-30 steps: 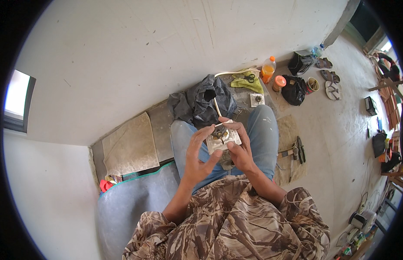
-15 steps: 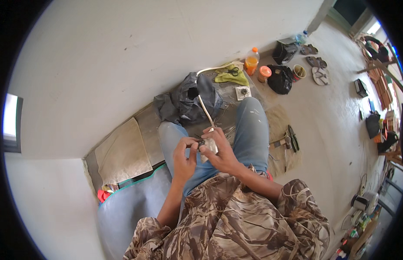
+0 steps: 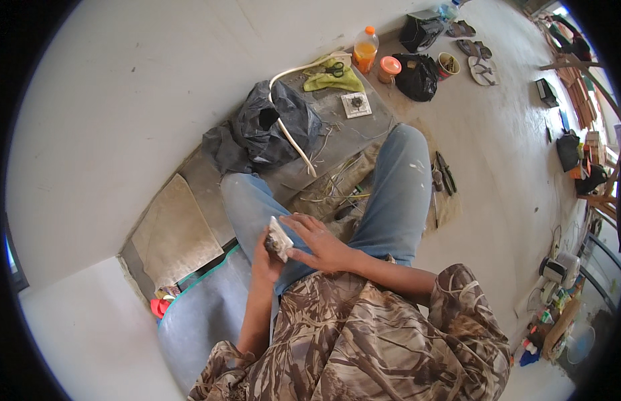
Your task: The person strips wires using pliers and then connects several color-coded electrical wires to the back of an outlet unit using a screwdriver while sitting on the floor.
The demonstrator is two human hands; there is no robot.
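Observation:
My left hand (image 3: 264, 262) is closed on a small white square wall fitting (image 3: 279, 235) with a dark, rough mechanism on its back, tilted above my left thigh. Beside it, my right hand (image 3: 322, 246) is open with its fingers stretched out. The right thumb and fingertips are at the fitting's edge; whether they press on it I cannot tell. A white cable (image 3: 291, 138) curves over the black plastic bag (image 3: 293, 110), its free end hanging beyond my knees. A similar white square fitting (image 3: 349, 107) lies on the grey ledge (image 3: 337, 137).
Scissors (image 3: 335, 69) lie on a yellow-green cloth (image 3: 354, 82). Nearby stand an orange drink bottle (image 3: 365, 53) and an orange-lidded jar (image 3: 389, 68). Pliers (image 3: 446, 175) lie right of my knee. Wire scraps (image 3: 327, 190) lie between my legs. Sandals (image 3: 483, 70) are farther off.
My hands have moved down and left, away from the cable, which my right hand has let go. The right fingers have straightened. The view has shifted, showing wire scraps between my legs.

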